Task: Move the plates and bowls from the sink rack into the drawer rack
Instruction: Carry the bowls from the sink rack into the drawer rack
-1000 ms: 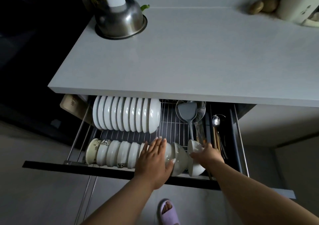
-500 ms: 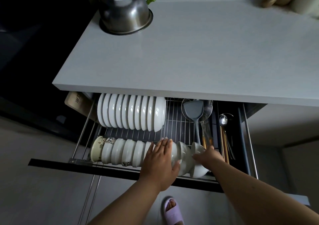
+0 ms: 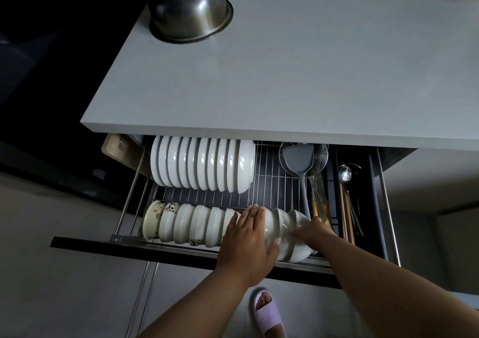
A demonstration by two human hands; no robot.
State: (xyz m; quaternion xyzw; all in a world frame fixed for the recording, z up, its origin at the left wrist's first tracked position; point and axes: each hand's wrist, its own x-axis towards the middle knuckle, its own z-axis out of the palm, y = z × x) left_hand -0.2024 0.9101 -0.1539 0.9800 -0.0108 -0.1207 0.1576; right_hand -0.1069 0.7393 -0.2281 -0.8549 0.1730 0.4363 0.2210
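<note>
Under the grey countertop (image 3: 285,78) the drawer rack (image 3: 272,182) stands open, where my left hand (image 3: 246,236) lies flat-fingered against the front row of bowls (image 3: 191,223) to steady them while my right hand (image 3: 313,231) grips the last bowl (image 3: 300,247) upright at the row's end.

We see white plates (image 3: 202,166) and white bowls (image 3: 197,223), one cream bowl (image 3: 151,220) with a cat pattern, and an owl-print bowl (image 3: 172,208). The spatula (image 3: 298,161) is grey, the countertop (image 3: 285,73) pale grey, the slipper (image 3: 268,317) lilac, the mixing bowl (image 3: 191,14) silver.
</note>
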